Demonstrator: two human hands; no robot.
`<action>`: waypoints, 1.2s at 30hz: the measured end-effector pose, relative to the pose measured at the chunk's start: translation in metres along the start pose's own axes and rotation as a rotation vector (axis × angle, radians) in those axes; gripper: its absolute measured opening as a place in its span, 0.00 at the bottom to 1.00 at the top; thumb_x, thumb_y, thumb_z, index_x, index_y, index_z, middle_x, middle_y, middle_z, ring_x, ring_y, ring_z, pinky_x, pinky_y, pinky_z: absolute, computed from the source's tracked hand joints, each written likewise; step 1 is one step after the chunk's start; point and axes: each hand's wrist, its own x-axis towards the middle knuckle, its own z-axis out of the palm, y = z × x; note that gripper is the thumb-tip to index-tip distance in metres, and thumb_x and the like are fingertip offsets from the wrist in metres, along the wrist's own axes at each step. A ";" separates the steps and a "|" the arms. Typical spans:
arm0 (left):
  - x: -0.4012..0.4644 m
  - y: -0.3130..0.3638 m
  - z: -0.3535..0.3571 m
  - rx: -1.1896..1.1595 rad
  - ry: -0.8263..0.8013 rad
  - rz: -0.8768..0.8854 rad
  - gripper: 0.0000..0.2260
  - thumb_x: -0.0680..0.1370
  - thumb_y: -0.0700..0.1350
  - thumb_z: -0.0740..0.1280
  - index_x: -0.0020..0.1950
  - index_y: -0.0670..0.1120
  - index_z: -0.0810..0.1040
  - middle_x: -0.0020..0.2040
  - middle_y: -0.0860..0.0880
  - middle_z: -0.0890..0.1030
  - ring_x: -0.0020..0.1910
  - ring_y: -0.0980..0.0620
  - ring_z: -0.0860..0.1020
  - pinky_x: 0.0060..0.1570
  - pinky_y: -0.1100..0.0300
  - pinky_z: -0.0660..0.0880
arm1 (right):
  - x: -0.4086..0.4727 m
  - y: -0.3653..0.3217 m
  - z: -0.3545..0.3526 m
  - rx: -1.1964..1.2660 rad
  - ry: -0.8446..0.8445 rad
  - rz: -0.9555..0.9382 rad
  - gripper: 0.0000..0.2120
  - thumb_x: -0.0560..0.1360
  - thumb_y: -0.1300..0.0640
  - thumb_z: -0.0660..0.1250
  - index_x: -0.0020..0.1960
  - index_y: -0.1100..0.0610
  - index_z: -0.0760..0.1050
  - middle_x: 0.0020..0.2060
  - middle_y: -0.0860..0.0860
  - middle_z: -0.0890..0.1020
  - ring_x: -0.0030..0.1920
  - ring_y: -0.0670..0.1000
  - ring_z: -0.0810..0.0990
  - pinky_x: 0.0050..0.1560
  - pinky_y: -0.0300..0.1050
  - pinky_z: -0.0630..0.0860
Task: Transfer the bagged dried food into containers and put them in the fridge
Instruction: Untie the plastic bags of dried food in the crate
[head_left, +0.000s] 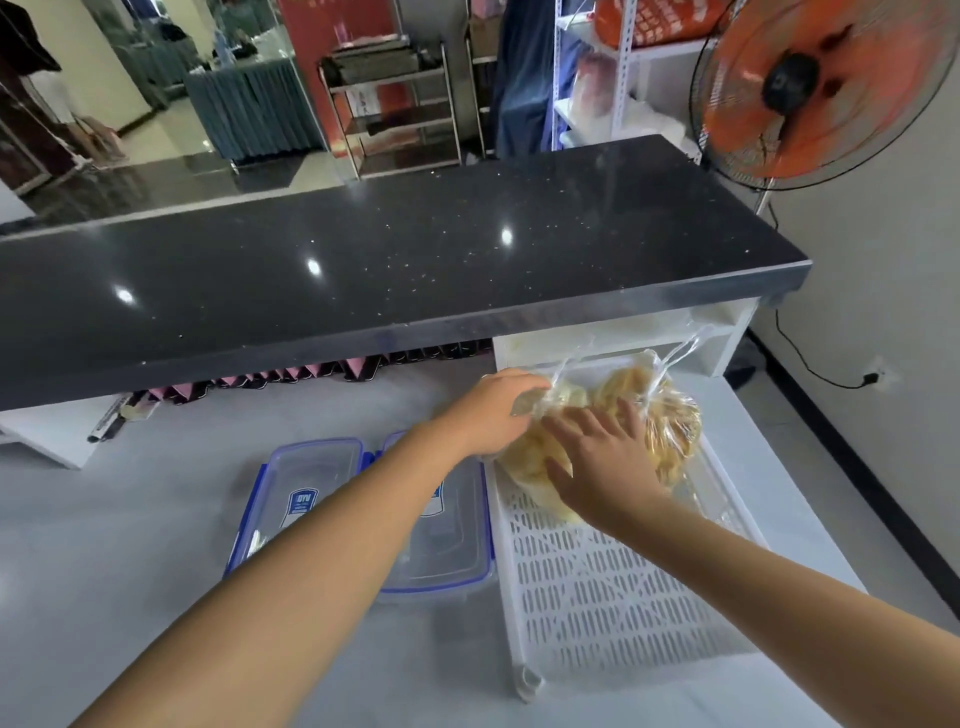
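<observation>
Two hands of mine reach out over the white surface (156, 493), both on the clear plastic bag (670, 431) of pale yellow dried food. My left hand (493, 410) comes in from the left and its fingers curl over the near left end of the bag, gripping the crinkled plastic there. My right hand (602, 462) lies on top of the bag with its fingers spread and nearly straight, pressing down on it rather than closing round it.

The bag rests at the far end of a white slotted tray (597, 592), which runs toward me on the right side of the surface. The bag's loose handles stick up at its far side, toward a white shelf unit (623, 338).

Just left of the tray, two clear containers with blue-clipped lids lie side by side: the left container (306, 493), with a blue label on its lid, and the right container (447, 551), touching the tray's edge and partly hidden under my left forearm.

Beyond these, a long black counter (389, 270) crosses the view. At the upper right stands an orange fan (826, 88) in a black wire cage.
</observation>
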 end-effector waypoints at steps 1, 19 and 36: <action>0.003 -0.001 0.000 0.002 -0.007 0.011 0.21 0.80 0.38 0.67 0.72 0.50 0.75 0.72 0.50 0.72 0.71 0.51 0.70 0.63 0.68 0.60 | -0.002 -0.001 0.000 0.006 0.014 0.005 0.23 0.77 0.45 0.67 0.71 0.48 0.73 0.67 0.51 0.78 0.70 0.56 0.74 0.76 0.66 0.53; 0.021 -0.014 -0.007 0.237 -0.026 0.426 0.11 0.79 0.48 0.69 0.61 0.53 0.81 0.61 0.56 0.79 0.63 0.54 0.73 0.52 0.61 0.67 | -0.007 -0.037 -0.010 0.331 0.121 0.508 0.21 0.78 0.40 0.63 0.65 0.51 0.77 0.62 0.49 0.80 0.62 0.53 0.77 0.58 0.54 0.78; 0.015 -0.017 0.009 0.096 0.187 0.879 0.08 0.76 0.46 0.68 0.49 0.47 0.87 0.42 0.50 0.85 0.39 0.45 0.81 0.45 0.51 0.79 | -0.034 -0.053 -0.017 0.413 0.279 0.701 0.15 0.77 0.57 0.72 0.63 0.53 0.80 0.61 0.49 0.83 0.54 0.44 0.79 0.56 0.40 0.74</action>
